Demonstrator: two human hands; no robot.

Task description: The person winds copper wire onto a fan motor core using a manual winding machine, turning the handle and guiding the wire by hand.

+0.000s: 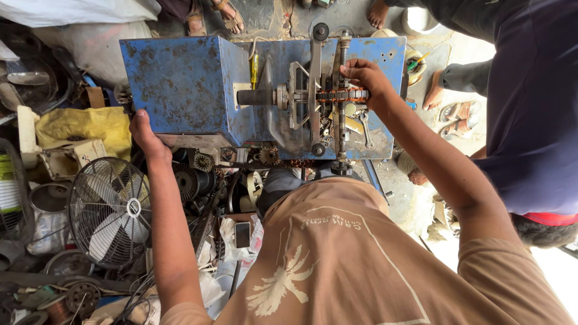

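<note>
Copper coils already sit on the former (341,95) clamped in the blue winder (180,84), the right hand (368,77) gripping its end, the left hand (144,133) pressed on the winder's corner.
</note>
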